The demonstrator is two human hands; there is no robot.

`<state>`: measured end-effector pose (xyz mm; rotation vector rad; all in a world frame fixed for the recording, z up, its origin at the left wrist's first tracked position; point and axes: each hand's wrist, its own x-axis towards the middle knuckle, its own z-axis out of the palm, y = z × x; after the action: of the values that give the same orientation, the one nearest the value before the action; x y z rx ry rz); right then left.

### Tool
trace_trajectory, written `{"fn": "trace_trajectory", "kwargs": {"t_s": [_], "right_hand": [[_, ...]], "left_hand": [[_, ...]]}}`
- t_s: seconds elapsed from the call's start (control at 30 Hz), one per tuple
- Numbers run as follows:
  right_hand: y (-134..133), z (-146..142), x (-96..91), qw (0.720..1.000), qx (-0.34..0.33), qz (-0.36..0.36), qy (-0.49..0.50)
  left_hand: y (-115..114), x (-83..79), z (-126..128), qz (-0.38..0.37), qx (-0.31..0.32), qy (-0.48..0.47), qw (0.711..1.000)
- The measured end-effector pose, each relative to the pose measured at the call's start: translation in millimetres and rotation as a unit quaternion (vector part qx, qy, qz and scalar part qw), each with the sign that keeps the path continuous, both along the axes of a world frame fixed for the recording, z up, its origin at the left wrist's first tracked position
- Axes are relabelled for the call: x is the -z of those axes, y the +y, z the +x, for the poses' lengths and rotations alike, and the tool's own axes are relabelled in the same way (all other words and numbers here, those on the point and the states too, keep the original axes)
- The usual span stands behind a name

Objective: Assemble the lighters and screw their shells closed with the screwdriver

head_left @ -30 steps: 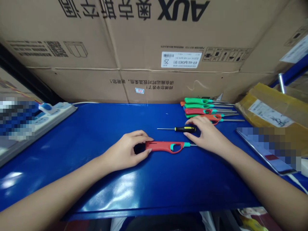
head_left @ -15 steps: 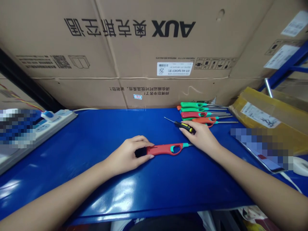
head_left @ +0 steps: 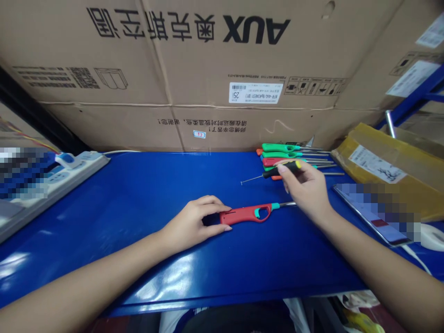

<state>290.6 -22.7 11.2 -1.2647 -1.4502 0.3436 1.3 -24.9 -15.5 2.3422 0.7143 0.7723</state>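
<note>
A red long-nosed lighter with a teal trigger [head_left: 247, 213] lies flat on the blue table [head_left: 138, 194]. My left hand [head_left: 196, 223] pinches its butt end with thumb and fingers. My right hand [head_left: 307, 187] is lifted just above the table and grips a black-and-yellow screwdriver [head_left: 277, 172], whose thin shaft points left. The lighter's metal nozzle runs under my right hand.
Several green and red lighters [head_left: 284, 155] are stacked at the back, behind my right hand. A big cardboard box [head_left: 208, 69] walls off the rear. A white power strip [head_left: 65, 173] lies at left. A yellow-taped parcel [head_left: 388, 166] sits at right.
My right hand has picked the screwdriver up off the table and raised it, with the tip still pointing left. My left hand stays on the lighter's end.
</note>
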Motion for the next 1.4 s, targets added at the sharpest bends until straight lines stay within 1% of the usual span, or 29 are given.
{"fn": "trace_trajectory", "kwargs": {"t_s": [0.07, 0.13, 0.17, 0.23, 0.3, 0.37, 0.43, 0.5, 0.6, 0.7, 0.8, 0.87, 1.1, 1.23, 1.4], "right_hand": [[-4, -2, -10.6, 0.995, -0.035, -0.020, 0.091], [-8, -7, -22.9, 0.976, -0.088, -0.055, 0.191], [-11, -10, -29.1, 0.968, -0.105, -0.076, 0.214], [-15, -17, -39.2, 0.957, -0.134, -0.115, 0.232], [-18, -25, -43.9, 0.946, -0.154, -0.148, 0.244], [-19, -32, -42.1, 0.939, -0.173, -0.163, 0.249], [-18, -37, -35.1, 0.935, -0.188, -0.157, 0.256], [-17, -40, -26.3, 0.933, -0.190, -0.146, 0.268], [-18, -40, -15.7, 0.930, -0.185, -0.139, 0.286], [-20, -38, -10.8, 0.930, -0.196, -0.125, 0.284], [-23, -38, -9.4, 0.937, -0.199, -0.106, 0.267], [-25, -38, -8.5, 0.943, -0.193, -0.095, 0.255], [-29, -36, -3.8, 0.953, -0.181, -0.072, 0.230], [-32, -38, -5.2, 0.958, -0.181, -0.043, 0.217], [-33, -38, -5.4, 0.961, -0.181, -0.040, 0.203]], "left_hand": [[-2, 0.0, 1, -0.005, 0.004, -0.004, 1.000], [-5, -1.8, 3, -0.018, -0.010, -0.011, 1.000], [-6, -3.4, 3, -0.032, -0.024, -0.020, 0.999], [-9, -7.4, 4, -0.078, -0.054, -0.055, 0.994], [-12, -12.1, 5, -0.144, -0.070, -0.103, 0.982], [-15, -16.6, 6, -0.198, -0.076, -0.148, 0.966], [-16, -20.5, 5, -0.211, -0.086, -0.169, 0.959], [-16, -23.4, 3, -0.182, -0.101, -0.160, 0.965], [-16, -25.2, -1, -0.085, -0.110, -0.123, 0.983], [-14, -24.1, -3, 0.018, -0.090, -0.089, 0.992], [-13, -22.0, -5, 0.084, -0.062, -0.057, 0.993], [-13, -20.9, -5, 0.100, -0.051, -0.041, 0.993], [-12, -20.1, -6, 0.100, -0.056, -0.020, 0.993], [-12, -20.0, -6, 0.104, -0.054, -0.017, 0.993], [-11, -18.9, -6, 0.108, -0.059, -0.002, 0.992]]}}
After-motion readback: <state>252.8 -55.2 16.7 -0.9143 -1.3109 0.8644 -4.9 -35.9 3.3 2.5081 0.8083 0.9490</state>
